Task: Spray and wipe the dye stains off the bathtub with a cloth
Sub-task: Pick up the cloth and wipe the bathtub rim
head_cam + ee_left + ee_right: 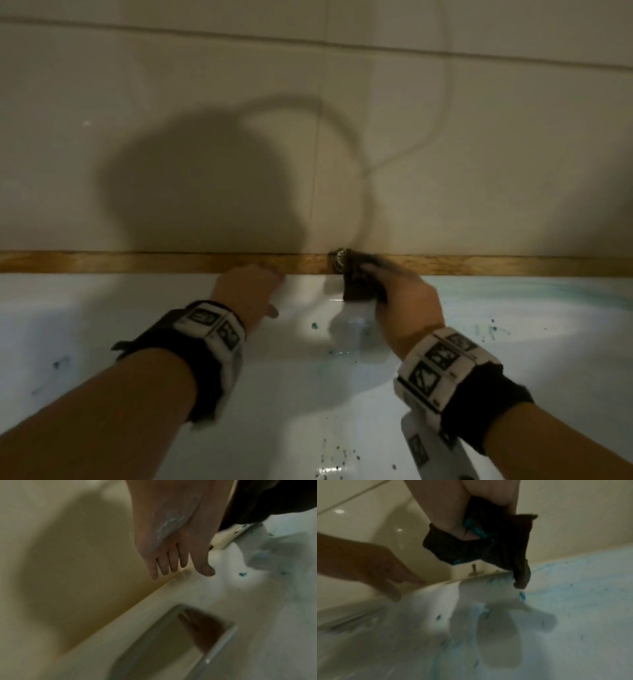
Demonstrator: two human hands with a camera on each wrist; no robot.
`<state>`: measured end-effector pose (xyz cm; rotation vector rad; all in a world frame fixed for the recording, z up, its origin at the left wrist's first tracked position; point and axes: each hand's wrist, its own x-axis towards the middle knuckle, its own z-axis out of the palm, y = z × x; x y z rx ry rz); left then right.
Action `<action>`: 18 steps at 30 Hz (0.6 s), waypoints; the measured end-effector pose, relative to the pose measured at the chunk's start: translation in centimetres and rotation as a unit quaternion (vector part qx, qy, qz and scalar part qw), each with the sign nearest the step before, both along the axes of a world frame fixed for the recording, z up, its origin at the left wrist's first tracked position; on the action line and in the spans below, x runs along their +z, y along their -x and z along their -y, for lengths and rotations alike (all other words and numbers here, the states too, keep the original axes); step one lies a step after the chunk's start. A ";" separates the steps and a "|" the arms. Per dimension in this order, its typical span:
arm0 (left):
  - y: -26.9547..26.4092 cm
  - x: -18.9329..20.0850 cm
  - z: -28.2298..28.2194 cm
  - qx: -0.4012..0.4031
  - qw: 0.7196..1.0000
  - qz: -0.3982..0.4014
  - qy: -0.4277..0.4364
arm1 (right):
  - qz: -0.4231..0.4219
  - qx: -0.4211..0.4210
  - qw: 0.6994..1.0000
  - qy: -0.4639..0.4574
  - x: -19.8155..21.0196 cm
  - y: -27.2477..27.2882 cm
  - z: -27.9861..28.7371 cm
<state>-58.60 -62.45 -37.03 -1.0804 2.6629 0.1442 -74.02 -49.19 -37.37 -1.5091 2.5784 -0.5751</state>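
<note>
My right hand (394,291) grips a dark cloth (359,284) bunched between thumb and fingers, held at the bathtub's far rim; in the right wrist view the dark cloth (488,547) hangs down with teal dye on it. My left hand (250,287) lies with straight fingers on the rim, holding nothing; the left wrist view shows the left hand (173,563) with fingers (164,566) extended and pale residue on the palm. Teal dye stains (314,325) speckle the white bathtub (102,325); a smeared teal patch (534,287) spreads to the right. No spray bottle shows.
A brown wooden strip (137,262) runs along the far rim below the beige tiled wall (205,102). A small round metal fitting (339,260) sits on the strip by the cloth. A recessed opening (180,642) shows in the left wrist view.
</note>
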 end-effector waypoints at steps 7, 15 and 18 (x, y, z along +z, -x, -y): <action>4.1 -0.8 0.2 -0.021 0.997 0.061 0.040 | 0.012 -0.110 0.968 -0.225 -1.4 7.3 0.4; 4.5 -0.7 0.1 -0.022 0.995 0.087 0.038 | -0.183 0.165 0.964 -0.097 -5.3 5.2 -4.0; 4.7 -0.5 -0.2 -0.016 0.995 0.094 0.031 | -0.109 0.227 0.967 0.048 -2.4 7.4 -5.5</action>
